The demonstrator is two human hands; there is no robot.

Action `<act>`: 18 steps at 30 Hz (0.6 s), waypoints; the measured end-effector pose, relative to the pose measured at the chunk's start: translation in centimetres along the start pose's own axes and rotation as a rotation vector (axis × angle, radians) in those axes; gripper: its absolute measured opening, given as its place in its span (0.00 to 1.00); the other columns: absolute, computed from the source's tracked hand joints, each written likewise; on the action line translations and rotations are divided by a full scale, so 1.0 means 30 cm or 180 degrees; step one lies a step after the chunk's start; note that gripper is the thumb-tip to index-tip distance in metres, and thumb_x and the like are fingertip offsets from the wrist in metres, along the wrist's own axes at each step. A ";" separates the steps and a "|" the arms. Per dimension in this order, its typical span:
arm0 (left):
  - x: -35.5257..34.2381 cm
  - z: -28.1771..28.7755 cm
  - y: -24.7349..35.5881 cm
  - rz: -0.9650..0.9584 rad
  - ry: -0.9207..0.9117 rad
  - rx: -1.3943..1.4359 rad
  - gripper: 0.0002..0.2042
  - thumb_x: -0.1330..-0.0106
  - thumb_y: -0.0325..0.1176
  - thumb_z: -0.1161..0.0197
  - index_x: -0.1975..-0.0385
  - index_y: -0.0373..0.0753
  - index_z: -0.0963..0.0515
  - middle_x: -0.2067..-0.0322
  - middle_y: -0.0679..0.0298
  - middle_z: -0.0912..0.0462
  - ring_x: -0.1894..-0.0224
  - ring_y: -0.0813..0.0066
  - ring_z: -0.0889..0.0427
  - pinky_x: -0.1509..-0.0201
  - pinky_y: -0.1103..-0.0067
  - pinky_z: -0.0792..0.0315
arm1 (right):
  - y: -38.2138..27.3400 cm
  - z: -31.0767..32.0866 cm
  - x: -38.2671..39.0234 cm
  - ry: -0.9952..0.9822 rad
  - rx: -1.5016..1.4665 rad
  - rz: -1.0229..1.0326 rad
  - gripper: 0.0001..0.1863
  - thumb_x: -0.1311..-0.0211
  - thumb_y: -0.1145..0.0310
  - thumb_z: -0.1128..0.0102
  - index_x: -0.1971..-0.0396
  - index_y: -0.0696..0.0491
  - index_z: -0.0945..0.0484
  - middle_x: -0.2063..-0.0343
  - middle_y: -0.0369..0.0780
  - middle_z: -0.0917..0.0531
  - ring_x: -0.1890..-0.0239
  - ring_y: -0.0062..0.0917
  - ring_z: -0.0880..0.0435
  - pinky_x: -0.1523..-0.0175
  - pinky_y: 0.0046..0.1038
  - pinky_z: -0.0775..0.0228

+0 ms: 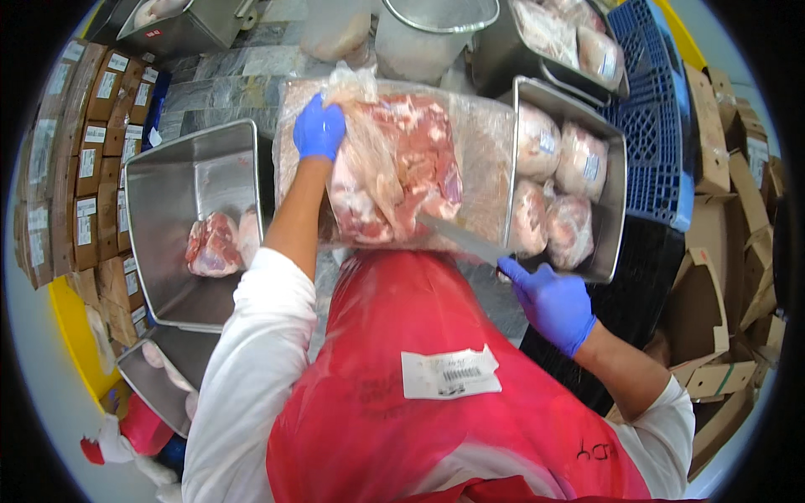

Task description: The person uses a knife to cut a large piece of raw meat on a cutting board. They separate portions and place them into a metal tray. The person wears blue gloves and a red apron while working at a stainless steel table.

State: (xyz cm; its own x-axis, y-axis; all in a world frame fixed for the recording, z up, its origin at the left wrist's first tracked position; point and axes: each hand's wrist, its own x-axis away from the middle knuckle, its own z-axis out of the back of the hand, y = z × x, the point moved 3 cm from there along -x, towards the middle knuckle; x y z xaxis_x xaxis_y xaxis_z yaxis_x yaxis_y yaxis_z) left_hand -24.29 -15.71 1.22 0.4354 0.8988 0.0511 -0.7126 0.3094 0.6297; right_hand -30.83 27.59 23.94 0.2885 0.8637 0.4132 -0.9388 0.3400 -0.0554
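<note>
A large piece of raw meat (pixel 415 159), pink-red with pale fat, lies on a film-covered work surface (pixel 486 134) in front of me. A crumpled, translucent plastic wrap (pixel 369 159) covers its left part. My left hand (pixel 320 127), in a blue glove, is closed on the wrap at the meat's upper left; its fingertips are partly hidden. At the lower right, my right hand (pixel 549 306), also blue-gloved, grips a knife (pixel 474 241) by its handle. The blade points left, its tip at the meat's lower right edge.
Left of the surface stands a steel tub (pixel 168 184) with meat pieces (pixel 214 245). On the right, another steel tub (pixel 619 168) holds several wrapped pieces (pixel 583 159). A clear-walled bin (pixel 428 50) stands beyond. Blue plastic pallets (pixel 650 117), cardboard boxes (pixel 88 159) and flattened cartons (pixel 704 310) flank the area.
</note>
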 end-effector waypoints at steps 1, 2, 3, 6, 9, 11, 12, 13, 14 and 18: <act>-0.009 0.001 -0.003 -0.0048 0.0025 -0.0075 0.28 0.38 0.44 0.45 0.40 0.36 0.23 0.48 0.41 0.18 0.45 0.43 0.19 0.39 0.60 0.27 | 0.012 -0.018 -0.006 0.0009 -0.0073 -0.0035 0.26 0.37 0.64 0.36 0.37 0.34 0.23 0.79 0.43 0.24 0.85 0.36 0.23 0.80 0.38 0.30; -0.001 0.001 -0.017 0.0035 -0.0056 -0.0150 0.28 0.38 0.44 0.44 0.40 0.36 0.23 0.48 0.41 0.18 0.45 0.43 0.19 0.38 0.60 0.28 | 0.024 -0.040 -0.005 0.0019 -0.0146 -0.0074 0.26 0.37 0.63 0.35 0.38 0.33 0.23 0.79 0.43 0.24 0.84 0.37 0.22 0.80 0.38 0.30; 0.003 0.001 0.004 0.0067 -0.0162 -0.0198 0.28 0.38 0.45 0.44 0.40 0.36 0.23 0.48 0.40 0.18 0.44 0.43 0.19 0.38 0.61 0.28 | 0.035 -0.066 0.010 0.0060 -0.0140 -0.0102 0.26 0.36 0.63 0.36 0.37 0.31 0.24 0.79 0.43 0.25 0.85 0.36 0.23 0.81 0.37 0.30; -0.001 0.028 0.042 0.0136 -0.0301 -0.0255 0.29 0.38 0.45 0.44 0.39 0.35 0.23 0.47 0.40 0.19 0.44 0.43 0.19 0.37 0.61 0.28 | 0.099 -0.222 0.042 0.0319 -0.0209 -0.0052 0.27 0.34 0.62 0.39 0.36 0.28 0.26 0.79 0.42 0.26 0.86 0.35 0.24 0.82 0.36 0.30; -0.006 0.043 0.047 0.0122 -0.0410 -0.0311 0.29 0.39 0.44 0.44 0.39 0.35 0.23 0.47 0.40 0.18 0.43 0.44 0.19 0.37 0.62 0.29 | 0.165 -0.459 0.035 0.0688 -0.0454 0.0065 0.26 0.34 0.60 0.38 0.36 0.28 0.26 0.77 0.42 0.26 0.85 0.36 0.23 0.81 0.37 0.29; -0.008 0.053 0.040 0.0075 -0.0367 -0.0399 0.29 0.39 0.44 0.45 0.40 0.35 0.23 0.47 0.40 0.18 0.43 0.44 0.19 0.36 0.62 0.29 | 0.186 -0.616 0.016 0.0859 -0.0675 0.0089 0.26 0.34 0.59 0.36 0.36 0.29 0.25 0.76 0.42 0.26 0.84 0.37 0.23 0.80 0.38 0.29; -0.005 0.053 0.035 0.0054 -0.0285 -0.0434 0.28 0.39 0.43 0.45 0.40 0.35 0.23 0.47 0.40 0.18 0.43 0.44 0.19 0.36 0.62 0.29 | 0.194 -0.693 -0.001 0.0978 -0.0873 0.0131 0.26 0.34 0.59 0.36 0.36 0.29 0.26 0.76 0.42 0.26 0.84 0.37 0.23 0.79 0.39 0.28; -0.005 0.054 0.031 0.0029 -0.0199 -0.0464 0.28 0.39 0.43 0.45 0.40 0.35 0.23 0.47 0.40 0.18 0.43 0.44 0.19 0.36 0.62 0.29 | 0.202 -0.766 -0.023 0.1102 -0.1067 0.0171 0.26 0.34 0.59 0.36 0.36 0.29 0.26 0.76 0.42 0.26 0.83 0.38 0.23 0.78 0.39 0.28; -0.010 0.052 0.016 0.0040 -0.0201 -0.0440 0.28 0.39 0.43 0.45 0.40 0.35 0.23 0.47 0.40 0.18 0.43 0.44 0.19 0.36 0.62 0.29 | 0.202 -0.816 -0.039 0.1233 -0.1251 0.0229 0.27 0.34 0.59 0.36 0.36 0.29 0.26 0.75 0.42 0.26 0.83 0.38 0.23 0.78 0.39 0.28; -0.008 0.079 0.061 0.0117 -0.0203 -0.0431 0.28 0.40 0.42 0.45 0.41 0.35 0.22 0.47 0.41 0.18 0.43 0.43 0.19 0.37 0.62 0.29 | 0.177 -0.826 -0.027 0.1210 -0.1285 -0.0004 0.27 0.33 0.58 0.36 0.35 0.29 0.27 0.75 0.43 0.26 0.81 0.40 0.22 0.76 0.41 0.27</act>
State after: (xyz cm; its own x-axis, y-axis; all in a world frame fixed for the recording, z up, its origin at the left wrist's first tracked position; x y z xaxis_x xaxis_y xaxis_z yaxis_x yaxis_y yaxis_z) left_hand -24.41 -16.09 4.21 0.4387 0.8900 0.1241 -0.7945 0.3197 0.5163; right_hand -31.38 37.92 0.80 0.4074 0.9113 0.0603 -0.8132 0.3920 -0.4302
